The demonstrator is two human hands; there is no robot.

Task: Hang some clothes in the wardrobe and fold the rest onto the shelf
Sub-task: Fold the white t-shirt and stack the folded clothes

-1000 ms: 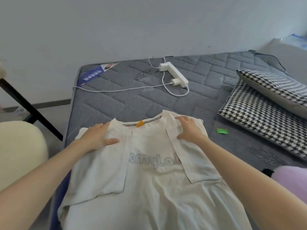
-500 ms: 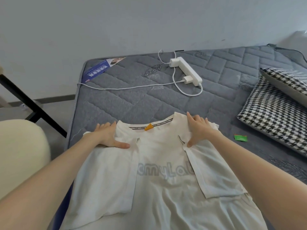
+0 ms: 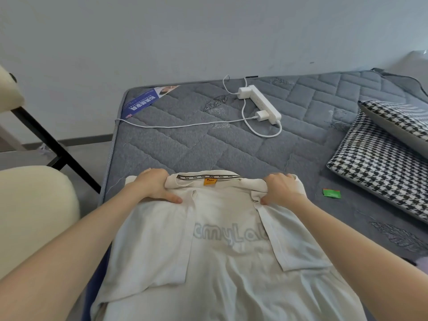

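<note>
1. head view, location: the white t-shirt [image 3: 222,239] lies flat on the grey mattress [image 3: 185,147] at its near edge, with both sleeves folded inward over the body.
2. hands: the left hand [image 3: 152,185] and right hand [image 3: 281,189] each grasp the top edge beside the collar [image 3: 208,178], fingers curled under the cloth and thumbs on top.
3. step, judged: folding for the shelf. side folds are done, the lengthwise fold is not yet made.
4. next move, judged: bring the collar edge evenly toward the hem, keeping the sleeves tucked.
5. orientation: the collar points away, toward the wall. the long axis runs near to far, and the hem is out of frame.
</note>
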